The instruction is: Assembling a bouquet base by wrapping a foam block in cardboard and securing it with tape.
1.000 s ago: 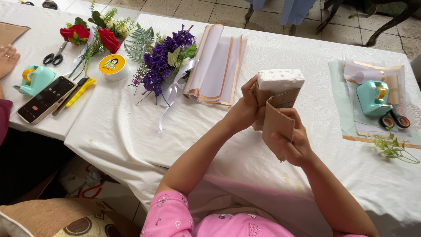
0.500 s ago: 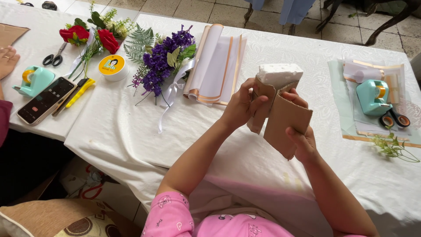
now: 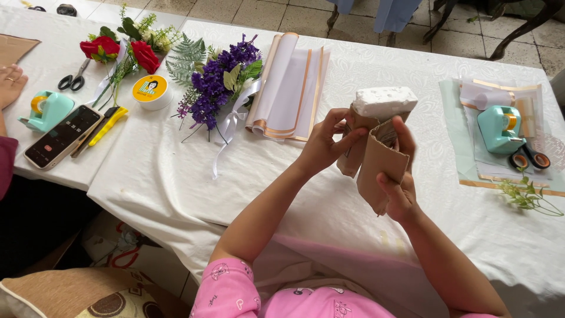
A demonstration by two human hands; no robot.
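Both hands are gripping a brown kraft-paper wrap (image 3: 381, 168) around a white speckled block (image 3: 384, 101), holding it up above the white-clothed worktop (image 3: 329, 200): the left hand (image 3: 325, 144) is closing its fingers on the wrap's left side, while the right hand (image 3: 400, 182) is pinching the front flap from below. A purple flower bouquet (image 3: 220, 85) is lying well to the left, beside a stack of white and gold-edged wrapping sheets (image 3: 291, 88), and a mint-green tape dispenser (image 3: 497, 126) is sitting off to the right.
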